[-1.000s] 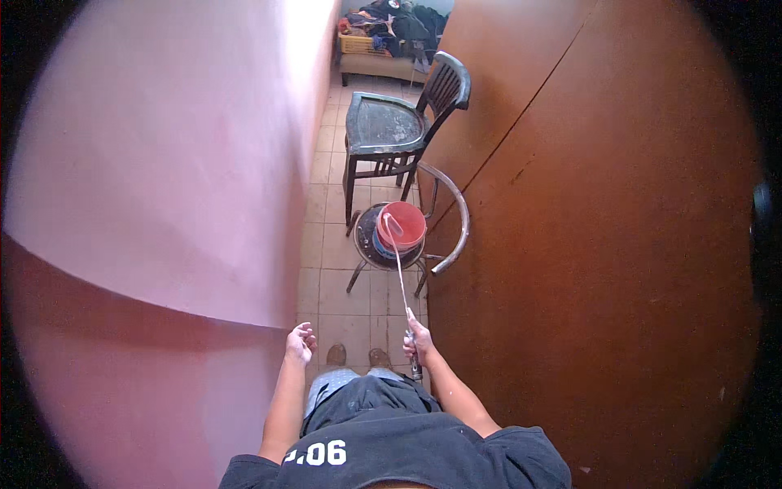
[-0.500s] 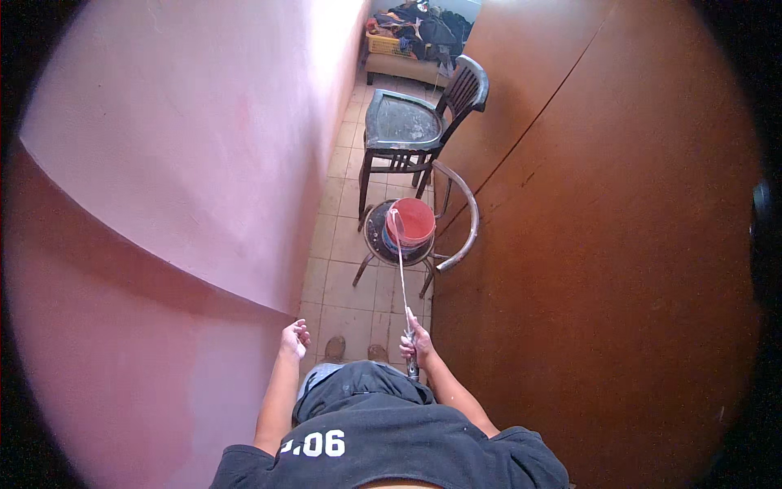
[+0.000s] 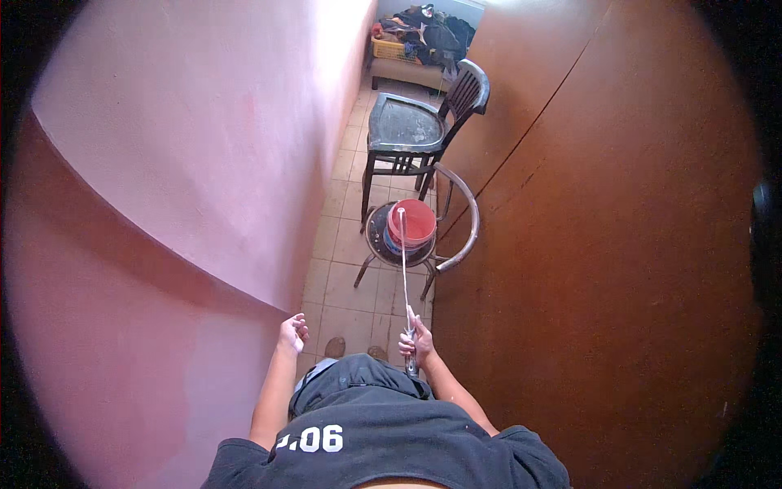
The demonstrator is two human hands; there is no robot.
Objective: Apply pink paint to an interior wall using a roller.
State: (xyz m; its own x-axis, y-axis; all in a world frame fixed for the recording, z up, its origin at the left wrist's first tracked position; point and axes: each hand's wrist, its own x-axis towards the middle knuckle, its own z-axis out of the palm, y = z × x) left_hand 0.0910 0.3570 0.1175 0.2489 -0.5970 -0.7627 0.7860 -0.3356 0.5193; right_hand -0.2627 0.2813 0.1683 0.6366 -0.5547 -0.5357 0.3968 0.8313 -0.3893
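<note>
My right hand (image 3: 416,341) is wrapped round the dark grip of a long-handled paint roller (image 3: 405,273). Its thin whitish rod runs away from me to a red bucket (image 3: 419,220), and its far end lies over or inside the bucket's mouth; the roller head cannot be made out clearly. The bucket stands on the round dark seat of a metal-framed chair (image 3: 376,244). Beside the pink wall, my left hand (image 3: 294,333) hangs with its fingers curled in and nothing visible in them. Whitish smears mark both hands.
A pink wall (image 3: 204,163) with a ledge edge rises at left, a brown panelled surface (image 3: 586,244) at right. Behind the bucket stands a dark wooden chair (image 3: 403,122) on the tiled floor (image 3: 342,285). Farther back, clothes (image 3: 444,37) pile up beside a yellow basket (image 3: 394,50).
The roller's far end has turned and shifted slightly right at the bucket. My right hand keeps its grip, and my left hand has scarcely moved.
</note>
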